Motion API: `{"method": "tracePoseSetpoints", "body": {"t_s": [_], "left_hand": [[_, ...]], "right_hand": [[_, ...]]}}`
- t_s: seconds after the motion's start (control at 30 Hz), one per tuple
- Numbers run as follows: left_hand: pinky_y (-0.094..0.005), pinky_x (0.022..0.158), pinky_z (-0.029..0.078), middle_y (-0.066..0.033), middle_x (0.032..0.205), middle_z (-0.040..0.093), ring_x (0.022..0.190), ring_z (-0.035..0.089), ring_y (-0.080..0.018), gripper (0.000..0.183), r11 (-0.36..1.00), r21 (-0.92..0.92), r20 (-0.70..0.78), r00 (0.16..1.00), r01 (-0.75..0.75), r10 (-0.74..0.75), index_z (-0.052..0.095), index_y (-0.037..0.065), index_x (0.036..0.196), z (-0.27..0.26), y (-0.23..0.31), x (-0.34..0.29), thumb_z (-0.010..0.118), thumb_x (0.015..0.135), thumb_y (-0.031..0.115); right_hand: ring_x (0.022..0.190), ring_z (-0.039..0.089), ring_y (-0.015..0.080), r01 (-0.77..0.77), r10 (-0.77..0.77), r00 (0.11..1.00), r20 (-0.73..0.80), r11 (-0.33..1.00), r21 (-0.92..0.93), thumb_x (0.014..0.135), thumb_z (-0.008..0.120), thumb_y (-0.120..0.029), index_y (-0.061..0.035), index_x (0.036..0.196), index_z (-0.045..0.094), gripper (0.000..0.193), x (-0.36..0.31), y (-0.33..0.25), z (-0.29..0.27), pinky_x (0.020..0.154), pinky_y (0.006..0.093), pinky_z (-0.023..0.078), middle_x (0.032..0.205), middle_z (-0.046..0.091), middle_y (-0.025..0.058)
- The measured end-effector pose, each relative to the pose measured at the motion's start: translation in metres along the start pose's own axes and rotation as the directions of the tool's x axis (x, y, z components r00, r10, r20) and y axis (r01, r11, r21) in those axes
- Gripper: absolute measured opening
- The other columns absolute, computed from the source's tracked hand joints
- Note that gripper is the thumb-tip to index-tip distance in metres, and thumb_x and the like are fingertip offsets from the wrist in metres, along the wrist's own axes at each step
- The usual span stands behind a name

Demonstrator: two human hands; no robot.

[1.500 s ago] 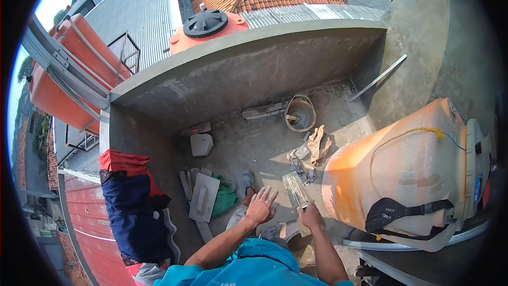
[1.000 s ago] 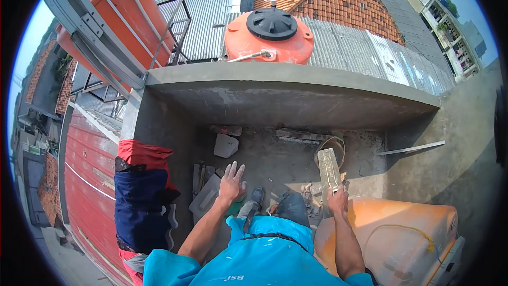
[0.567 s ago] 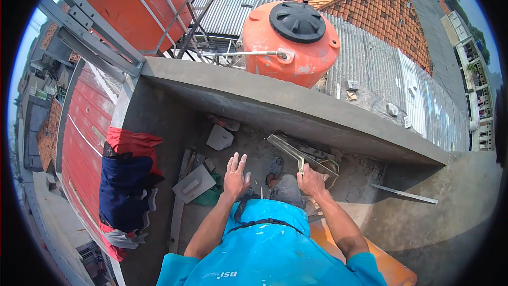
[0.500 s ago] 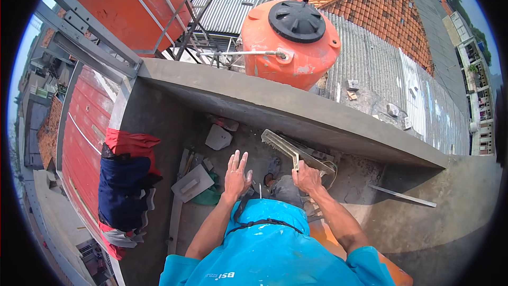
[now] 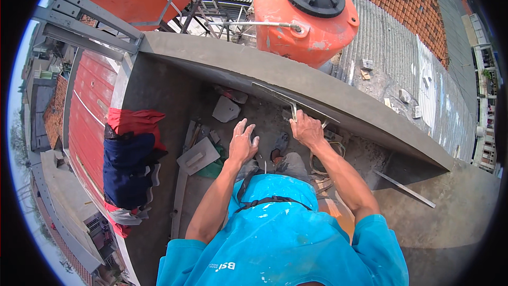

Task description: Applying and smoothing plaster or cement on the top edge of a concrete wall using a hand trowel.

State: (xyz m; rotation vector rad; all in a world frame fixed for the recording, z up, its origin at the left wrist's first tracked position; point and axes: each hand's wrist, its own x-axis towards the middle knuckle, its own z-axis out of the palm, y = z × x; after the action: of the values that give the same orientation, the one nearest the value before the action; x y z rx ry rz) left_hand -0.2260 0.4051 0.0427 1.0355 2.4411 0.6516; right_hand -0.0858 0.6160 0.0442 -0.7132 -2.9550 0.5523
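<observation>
My right hand is closed round the handle of a long plastering float. The float's thin blade is seen nearly edge-on, along the inner face of the grey cement wall; whether its whole face touches the wall I cannot tell. In front of my body my left hand is raised with nothing in it, its fingers bent and apart. To its left, a second, flat grey trowel rests near a green cloth or bag.
A pale block lies in the far-left corner. Red and dark blue cloths hang over the left wall. A metal strip lies at the right. Beyond the wall stands an orange water tank with a black lid, beside corrugated roofing.
The float has moved up to the far wall and turned from showing its face to nearly edge-on. My right hand has gone forward with it. My left hand has moved slightly right, its fingers more bent.
</observation>
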Motion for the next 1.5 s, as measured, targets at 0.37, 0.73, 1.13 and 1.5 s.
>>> {"method": "tracePoseSetpoints", "body": {"t_s": [0.37, 0.73, 1.13, 1.5], "left_hand": [[-0.0427, 0.101, 0.045, -0.0220, 0.125, 0.060, 0.117, 0.057, -0.0398, 0.047, 0.906, 0.040, 0.585, 0.726, 0.421, -0.363, 0.058, 0.004, 0.126, 0.000, -0.138, -0.091, 0.059, 0.088, 0.031], [-0.0383, 0.091, 0.050, -0.0198, 0.110, 0.068, 0.103, 0.066, -0.0304, 0.039, 0.617, -0.234, 0.433, 0.649, 0.751, -0.625, 0.064, 0.001, 0.117, -0.013, -0.200, -0.181, 0.061, 0.088, 0.026], [-0.0352, 0.088, 0.050, -0.0200, 0.105, 0.069, 0.097, 0.067, -0.0284, 0.039, 0.639, -0.284, 0.410, 0.693, 0.715, -0.593, 0.066, -0.001, 0.115, 0.020, -0.180, -0.176, 0.060, 0.087, 0.026], [-0.0366, 0.086, 0.051, -0.0192, 0.101, 0.071, 0.095, 0.069, -0.0298, 0.037, 0.454, -0.425, 0.440, 0.618, 0.783, -0.652, 0.067, 0.001, 0.113, 0.082, -0.179, -0.214, 0.062, 0.087, 0.027]], "right_hand": [[0.055, 0.066, 0.0328, 0.032, -0.035, 0.999, -0.023, 0.993, -0.115, 0.094, 0.057, -0.032, -0.0058, 0.090, 0.049, 0.028, 0.064, -0.035, 0.029, 0.046, 0.0458, 0.052, 0.063, 0.062, 0.0142], [0.071, 0.066, 0.0447, -0.089, 0.181, 0.930, 0.320, 0.956, -0.280, 0.095, 0.054, -0.032, 0.0082, 0.118, 0.048, 0.047, 0.021, 0.058, 0.058, 0.065, 0.0536, 0.053, 0.078, 0.066, 0.0265], [0.063, 0.066, 0.0420, 0.037, -0.022, 0.993, 0.119, 0.992, -0.124, 0.096, 0.054, -0.031, -0.0003, 0.099, 0.045, 0.032, 0.111, -0.072, 0.046, 0.055, 0.0507, 0.052, 0.070, 0.064, 0.0217], [0.062, 0.064, 0.0438, 0.023, -0.019, 0.970, 0.242, 1.000, -0.011, 0.089, 0.061, -0.030, 0.0007, 0.094, 0.050, 0.033, -0.007, -0.008, -0.071, 0.057, 0.0504, 0.051, 0.070, 0.063, 0.0245]]}}
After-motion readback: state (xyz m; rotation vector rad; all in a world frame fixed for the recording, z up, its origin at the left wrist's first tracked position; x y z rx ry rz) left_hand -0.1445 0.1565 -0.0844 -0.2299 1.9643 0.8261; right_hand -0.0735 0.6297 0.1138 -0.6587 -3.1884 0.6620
